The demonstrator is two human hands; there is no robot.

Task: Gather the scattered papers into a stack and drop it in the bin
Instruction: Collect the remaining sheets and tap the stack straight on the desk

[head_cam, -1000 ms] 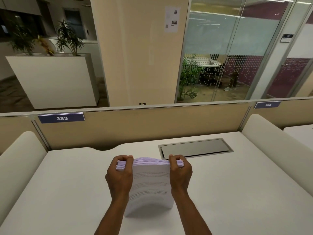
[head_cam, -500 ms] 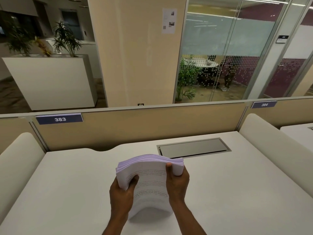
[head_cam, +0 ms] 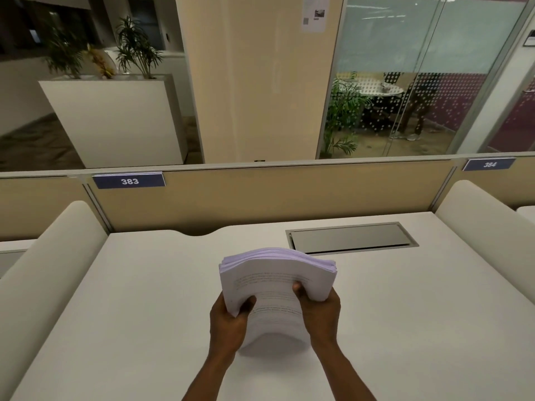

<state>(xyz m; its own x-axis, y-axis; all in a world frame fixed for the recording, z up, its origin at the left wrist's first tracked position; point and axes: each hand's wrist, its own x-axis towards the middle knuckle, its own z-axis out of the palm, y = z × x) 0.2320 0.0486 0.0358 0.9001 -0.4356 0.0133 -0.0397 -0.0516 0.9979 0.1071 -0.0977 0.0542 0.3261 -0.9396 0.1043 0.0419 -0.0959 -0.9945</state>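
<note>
A thick stack of white printed papers stands on its lower edge on the white desk, bowed and leaning toward me. My left hand grips its lower left side, thumb on the front sheet. My right hand grips the lower right side, thumb pressed on the front. The top edge fans out a little. No bin is in view.
A grey metal cable hatch is set into the desk just behind the stack. Padded white dividers flank the desk at left and right. A beige partition with label 383 closes the back edge.
Both hands have slid from the stack's top corners down to its lower sides. The stack has tipped toward me and its top now stands free.
</note>
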